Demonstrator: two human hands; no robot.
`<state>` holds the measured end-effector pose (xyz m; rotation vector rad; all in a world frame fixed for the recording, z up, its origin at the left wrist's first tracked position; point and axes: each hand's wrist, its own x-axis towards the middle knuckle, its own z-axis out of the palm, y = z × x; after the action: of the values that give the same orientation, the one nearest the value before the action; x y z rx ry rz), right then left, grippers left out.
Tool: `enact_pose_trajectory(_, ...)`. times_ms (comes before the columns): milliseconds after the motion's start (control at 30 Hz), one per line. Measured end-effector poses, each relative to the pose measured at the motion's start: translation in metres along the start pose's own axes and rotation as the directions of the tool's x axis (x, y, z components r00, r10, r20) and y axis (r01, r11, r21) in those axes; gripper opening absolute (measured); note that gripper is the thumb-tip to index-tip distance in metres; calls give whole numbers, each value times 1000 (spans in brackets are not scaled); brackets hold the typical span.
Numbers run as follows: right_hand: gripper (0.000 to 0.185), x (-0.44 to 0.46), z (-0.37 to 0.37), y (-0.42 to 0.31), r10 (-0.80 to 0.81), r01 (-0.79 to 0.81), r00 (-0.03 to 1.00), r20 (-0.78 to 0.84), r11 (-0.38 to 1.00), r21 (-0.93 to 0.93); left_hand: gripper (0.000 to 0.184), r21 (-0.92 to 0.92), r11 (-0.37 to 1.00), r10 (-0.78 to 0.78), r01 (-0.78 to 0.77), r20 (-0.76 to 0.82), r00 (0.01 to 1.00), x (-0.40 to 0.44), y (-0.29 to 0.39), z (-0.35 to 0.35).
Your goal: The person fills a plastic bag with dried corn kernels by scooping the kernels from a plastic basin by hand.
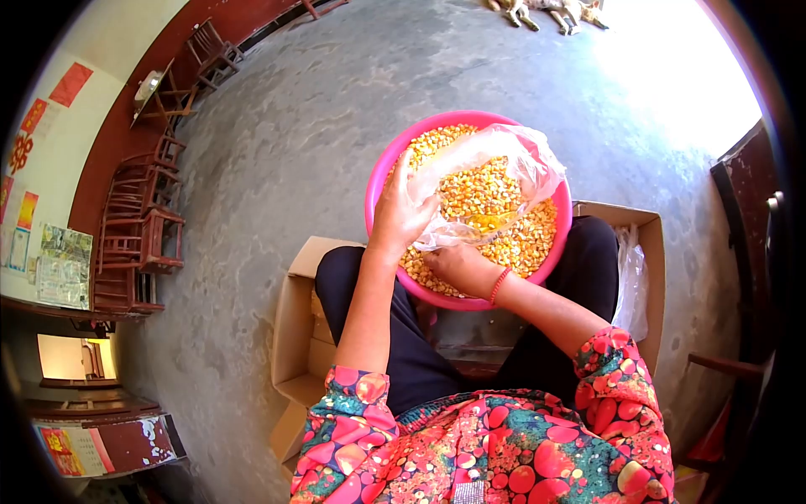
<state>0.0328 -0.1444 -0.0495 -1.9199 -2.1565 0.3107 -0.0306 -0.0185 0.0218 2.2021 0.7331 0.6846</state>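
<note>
A pink basin [564, 244] full of yellow and orange corn kernels [533, 235] rests at my lap, between my knees. A clear plastic bag [537, 164] lies spread in it, its mouth open and kernels showing inside. My left hand [399, 214] grips the bag's left side, thumb toward the opening and fingers along the outside. Curled low among the kernels at the near side, my right hand [466, 267] is beside the bag's near edge; its fingertips are hidden, so what they hold cannot be made out. A red bracelet [500, 286] circles my right wrist.
Cardboard boxes stand on both sides of my legs, the left box [294, 336] open and the right box [651, 277] holding clear plastic [631, 286]. Wooden chairs [138, 218] line the left wall. A dog [558, 12] lies on the concrete floor [277, 151] ahead.
</note>
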Motion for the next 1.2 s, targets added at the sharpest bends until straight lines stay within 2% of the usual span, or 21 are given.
enact_pose_trajectory(33, 16, -1, -5, 1, 36, -39, 998, 57, 998, 48, 65, -139, 986, 90, -97, -58, 994, 1, 7, -1)
enact_pose_trajectory(67, 16, -2, -6, 3, 38, -40, 998, 59, 998, 48, 65, -141, 985, 89, -97, -57, 994, 1, 13, -5)
enact_pose_trajectory(133, 13, -5, -8, 11, -6, 61, 984, -178, 950, 305, 55, -174, 930, 318, -323, -56, 946, 2, 25, -15)
enact_pose_trajectory(167, 13, -5, -9, 15, -4, 59, 984, -177, 951, 305, 55, -176, 930, 318, -323, -56, 946, 1, 24, -16)
enact_pose_trajectory(233, 15, -6, -12, 24, 15, 27, 998, -62, 783, 622, 36, 4, 903, 431, -431, 0, 903, -1, 22, -15)
enact_pose_trajectory(267, 18, -7, -15, 29, -3, 36, 999, -53, 780, 625, 26, 36, 926, 375, -376, 33, 926, -2, 23, -13)
enact_pose_trajectory(300, 18, -8, -18, 31, -4, 36, 999, -52, 779, 625, 26, 36, 926, 374, -375, 32, 927, -3, 19, -10)
enact_pose_trajectory(367, 21, -9, -26, 31, -13, -52, 996, 83, 678, 733, 28, 180, 956, 220, -230, 77, 972, -5, 1, -2)
enact_pose_trajectory(400, 24, -11, -34, 30, -32, -78, 991, 130, 652, 754, 26, 244, 945, 214, -217, 39, 976, -5, -3, -1)
enact_pose_trajectory(500, 24, -12, -42, 36, -99, -101, 976, 195, 588, 802, 31, 201, 973, 104, -116, 68, 992, -4, -12, -3)
enact_pose_trajectory(533, 22, -13, -55, 35, -82, -300, 921, 380, 472, 829, 31, 201, 973, 105, -117, 69, 992, -4, -12, -3)
enact_pose_trajectory(600, 22, -17, -78, 36, -84, -313, 918, 387, 444, 840, 38, 148, 989, -46, 15, 211, 976, -7, -13, 0)
enact_pose_trajectory(700, 20, -23, -89, 45, -37, -271, 953, 301, 338, 901, 41, 196, 976, 52, -94, 208, 977, -10, -14, 3)
enact_pose_trajectory(800, 20, -24, -95, 55, 166, -250, 964, 209, 288, 924, 50, 246, 963, 50, -106, 224, 973, -12, -8, 1)
enact_pose_trajectory(833, 20, -21, -91, 58, 166, -251, 964, 209, 287, 924, 53, 262, 960, 32, -95, 235, 972, -13, -6, 0)
enact_pose_trajectory(900, 20, -15, -76, 65, 405, -188, 914, 22, 375, 908, 56, 247, 967, -10, -61, 276, 961, -14, -4, 0)
enact_pose_trajectory(967, 21, -13, -68, 68, 419, -179, 908, -22, 434, 883, 59, 232, 972, -51, -25, 318, 947, -14, -5, 0)
enact_pose_trajectory(1033, 22, -9, -57, 69, 298, 22, 918, -262, 620, 784, 58, 209, 977, -34, -32, 310, 950, -13, -6, 2)
enact_pose_trajectory(1100, 20, -16, -57, 73, 275, -40, 939, -206, 684, 729, 57, 205, 978, -32, -32, 299, 954, -12, -6, 3)
enact_pose_trajectory(1167, 18, -18, -57, 72, 173, 68, 876, -450, 880, 469, 57, 201, 979, -29, -31, 289, 957, -12, -6, 2)
enact_pose_trajectory(1200, 18, -21, -65, 69, 173, 68, 876, -450, 880, 469, 57, 212, 977, -45, -21, 298, 954, -12, -6, 1)
